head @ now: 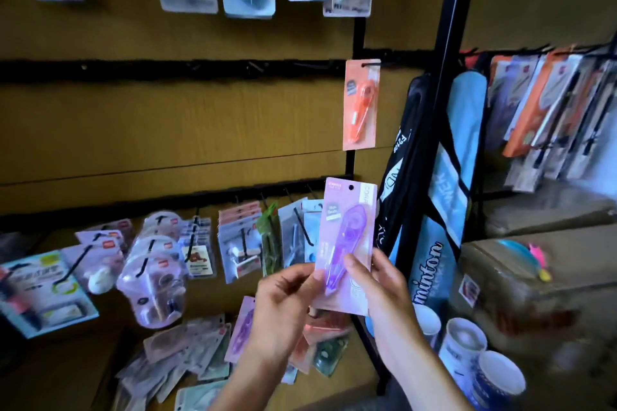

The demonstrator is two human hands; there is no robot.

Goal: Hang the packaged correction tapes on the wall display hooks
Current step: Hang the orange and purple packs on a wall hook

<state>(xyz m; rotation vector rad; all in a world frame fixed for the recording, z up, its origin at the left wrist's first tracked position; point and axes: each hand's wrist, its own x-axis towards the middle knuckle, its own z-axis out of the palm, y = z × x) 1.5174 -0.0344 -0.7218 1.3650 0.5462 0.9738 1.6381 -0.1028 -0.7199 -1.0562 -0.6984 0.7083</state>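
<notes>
1. My left hand [283, 304] and right hand [384, 290] both grip one purple correction tape pack [345, 243], thumbs on its front, holding it upright before the wall display [167, 130].
2. The pack's punched hole at the top is free, not on any hook.
3. An orange correction tape pack [361, 105] hangs alone on the middle rail [167, 68], up and just right of the pack I hold.
4. More packs hang from the lower rail's hooks [300, 227] to the left of my hands.
5. A loose pile of packs [187, 360] lies below my hands; another purple pack [241, 330] shows behind my left wrist.
6. Badminton bags [434, 210] lean against the black frame at the right.
</notes>
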